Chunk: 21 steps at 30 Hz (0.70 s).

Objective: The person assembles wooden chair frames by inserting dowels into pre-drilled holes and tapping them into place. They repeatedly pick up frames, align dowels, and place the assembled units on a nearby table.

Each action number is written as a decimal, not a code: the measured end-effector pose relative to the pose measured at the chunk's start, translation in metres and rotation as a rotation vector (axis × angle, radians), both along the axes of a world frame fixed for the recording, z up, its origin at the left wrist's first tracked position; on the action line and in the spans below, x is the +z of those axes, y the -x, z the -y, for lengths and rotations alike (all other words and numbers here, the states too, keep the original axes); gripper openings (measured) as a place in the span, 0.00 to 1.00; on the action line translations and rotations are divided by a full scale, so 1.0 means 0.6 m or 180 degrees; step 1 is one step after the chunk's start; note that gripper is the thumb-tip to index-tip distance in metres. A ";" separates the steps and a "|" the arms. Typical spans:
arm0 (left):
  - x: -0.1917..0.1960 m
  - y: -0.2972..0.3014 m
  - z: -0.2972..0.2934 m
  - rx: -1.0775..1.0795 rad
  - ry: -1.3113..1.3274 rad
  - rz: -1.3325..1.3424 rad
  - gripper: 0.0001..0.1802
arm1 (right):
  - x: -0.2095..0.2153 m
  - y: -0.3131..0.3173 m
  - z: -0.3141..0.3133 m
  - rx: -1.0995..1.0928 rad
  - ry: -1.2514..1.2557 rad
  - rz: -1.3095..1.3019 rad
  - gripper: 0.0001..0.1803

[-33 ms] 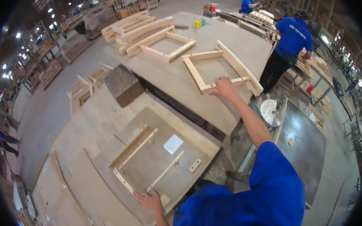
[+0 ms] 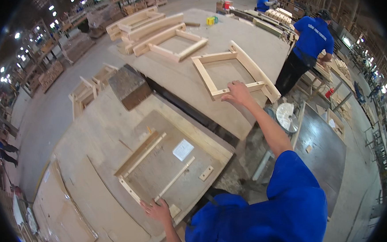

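Right hand (image 2: 238, 93) grasps a wooden chair frame (image 2: 232, 72), long axis toward 11 o'clock; left hand (image 2: 157, 210) rests flat on desk (image 2: 90, 171).

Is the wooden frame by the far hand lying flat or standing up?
Flat. The frame lies on the table, and the right hand rests on its near rail.

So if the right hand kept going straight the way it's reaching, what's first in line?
The right hand already rests on the wooden frame's near rail. Beyond it, probably the bare board inside the frame, then the far rail; depth is unclear.
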<state>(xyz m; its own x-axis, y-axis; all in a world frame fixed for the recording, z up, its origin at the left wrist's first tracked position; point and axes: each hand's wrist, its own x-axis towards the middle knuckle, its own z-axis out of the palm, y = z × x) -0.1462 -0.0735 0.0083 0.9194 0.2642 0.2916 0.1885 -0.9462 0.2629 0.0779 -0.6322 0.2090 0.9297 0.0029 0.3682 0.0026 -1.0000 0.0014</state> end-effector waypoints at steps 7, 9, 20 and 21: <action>0.042 -0.014 0.075 -0.0598 0.0919 0.0164 0.25 | 0.071 0.263 -0.129 0.0898 -0.0064 -0.0139 0.34; 0.077 -0.015 0.113 -0.0882 0.1894 0.0004 0.24 | 0.134 0.309 -0.161 0.1134 -0.0242 0.0018 0.32; 0.243 0.061 0.489 -0.2304 0.3562 -0.0307 0.27 | 0.259 0.651 0.051 0.1106 -0.3862 0.2111 0.34; 0.272 0.075 0.525 -0.2538 0.3449 -0.0058 0.28 | 0.270 0.696 0.075 0.1161 -0.4111 0.2107 0.35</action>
